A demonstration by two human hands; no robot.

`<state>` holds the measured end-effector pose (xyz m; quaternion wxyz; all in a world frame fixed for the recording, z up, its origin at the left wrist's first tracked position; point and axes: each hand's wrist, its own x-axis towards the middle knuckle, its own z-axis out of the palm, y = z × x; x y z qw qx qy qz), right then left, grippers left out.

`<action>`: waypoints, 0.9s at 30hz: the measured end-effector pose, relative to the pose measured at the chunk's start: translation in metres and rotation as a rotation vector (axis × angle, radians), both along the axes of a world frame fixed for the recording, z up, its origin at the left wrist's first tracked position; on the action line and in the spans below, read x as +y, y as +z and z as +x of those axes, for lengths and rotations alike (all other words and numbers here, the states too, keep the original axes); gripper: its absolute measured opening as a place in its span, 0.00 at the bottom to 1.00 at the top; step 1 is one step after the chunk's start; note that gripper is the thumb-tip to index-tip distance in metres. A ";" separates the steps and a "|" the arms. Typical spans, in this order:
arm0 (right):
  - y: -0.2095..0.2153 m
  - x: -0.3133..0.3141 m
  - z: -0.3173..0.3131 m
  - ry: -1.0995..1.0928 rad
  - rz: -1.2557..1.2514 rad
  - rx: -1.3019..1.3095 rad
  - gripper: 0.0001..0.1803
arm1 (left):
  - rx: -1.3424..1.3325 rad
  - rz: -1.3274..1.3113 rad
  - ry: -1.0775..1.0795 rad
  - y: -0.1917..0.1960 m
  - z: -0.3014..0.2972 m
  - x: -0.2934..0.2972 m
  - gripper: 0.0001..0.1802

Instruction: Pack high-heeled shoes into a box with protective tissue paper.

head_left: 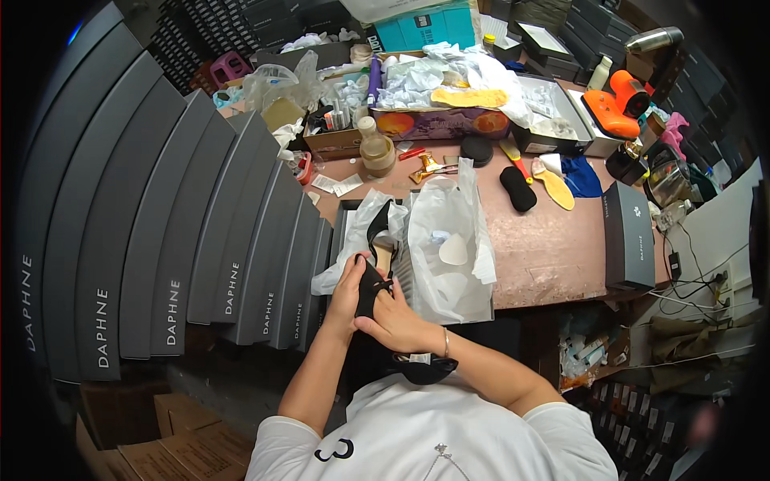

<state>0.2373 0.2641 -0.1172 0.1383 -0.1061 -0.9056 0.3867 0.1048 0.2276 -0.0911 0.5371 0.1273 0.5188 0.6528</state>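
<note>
Both hands hold a black strappy shoe [368, 289] with a beige insole, just above an open shoebox [343, 215]. Along the shoe's left side wraps my left hand [346, 290], fingers pointing away from me. My right hand [395, 319] grips it from the right, its fingertips at the strap. White tissue paper [433, 210] spreads over the box's right part, and two pale rounded pieces lie on it, one being a white pad [453, 250]. More tissue [362, 218] sticks out on the left, behind the shoe. The palms hide part of the shoe.
Tall stacks of grey shoeboxes [152, 240] rise at my left. On the pink table [553, 264] are a glue bottle [375, 148], a black oval pad [517, 189], a yellow insole [555, 189] and a closed grey box [628, 240]. Behind stand paper-filled cartons [437, 124] and an orange device [611, 116].
</note>
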 end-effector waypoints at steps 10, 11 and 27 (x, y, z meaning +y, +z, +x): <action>0.022 -0.022 -0.018 0.040 -0.119 0.119 0.41 | 0.223 0.031 0.158 0.040 0.014 -0.039 0.27; 0.024 -0.018 -0.021 0.079 -0.147 0.086 0.41 | 0.231 0.053 0.154 0.043 0.013 -0.038 0.27; 0.024 -0.014 0.032 -0.001 -0.077 -0.029 0.42 | 0.055 0.023 0.027 0.013 0.042 -0.019 0.24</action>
